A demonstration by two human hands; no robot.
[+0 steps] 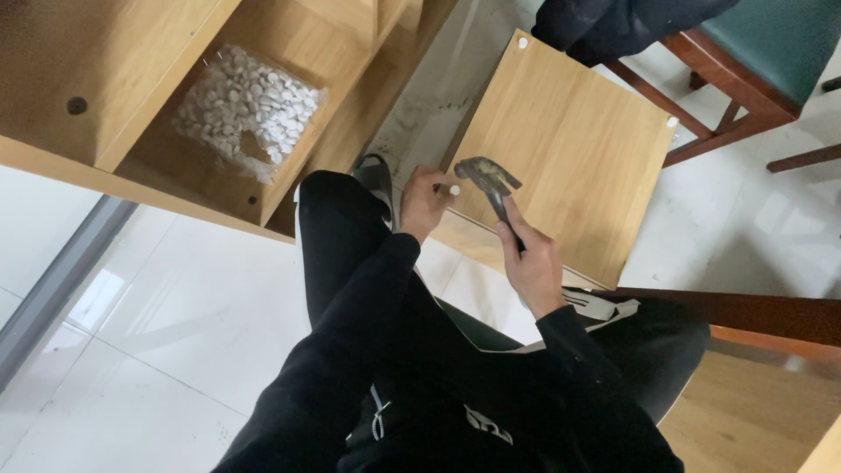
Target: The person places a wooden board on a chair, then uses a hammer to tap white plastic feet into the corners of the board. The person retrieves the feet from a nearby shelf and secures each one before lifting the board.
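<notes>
Black sleeves and trousers lie nearest; past them the right hand point(532, 257) is wrapped tight round the handle of a hammer point(492, 182), its head raised just beside the left hand point(422, 203); those fingers pinch a small white plug point(454, 189) at the near edge of the wooden panel point(569, 149) — best kept upright, struck lightly, fingertips low; further off, a bag of white plugs point(250, 109) rests inside the cabinet point(114, 79).
</notes>
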